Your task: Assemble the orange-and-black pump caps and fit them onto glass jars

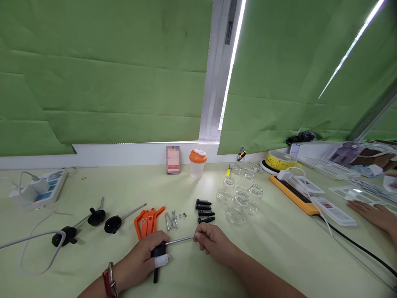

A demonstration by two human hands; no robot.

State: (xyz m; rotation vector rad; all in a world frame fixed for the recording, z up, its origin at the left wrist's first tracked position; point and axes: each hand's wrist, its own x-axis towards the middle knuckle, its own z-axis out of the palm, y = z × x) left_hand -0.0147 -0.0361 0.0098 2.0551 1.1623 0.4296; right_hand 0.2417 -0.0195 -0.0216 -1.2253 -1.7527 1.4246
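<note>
My left hand (138, 260), a white wrap on its thumb, is closed round a black plastic cap (159, 250) with a thin metal rod (180, 240). The rod points right, and my right hand (217, 245) pinches its far end between thumb and fingertips. Whether a small part sits in that pinch is hidden. Just beyond lie orange plastic handles (149, 221), several screws (171, 221) and tiny metal bits (182, 215). Black pieces with springs (204, 208) form a column past my right hand. More black caps with rods (113, 224) rest to the left.
Clear glass jars (236, 215) stand right of centre. Behind are an orange-lidded cup (197, 165) and a phone (173, 160). A power strip (293, 195) lies to the right, another (46, 190) at left with a white cable (60, 244). Another person's hand (369, 213) rests at far right.
</note>
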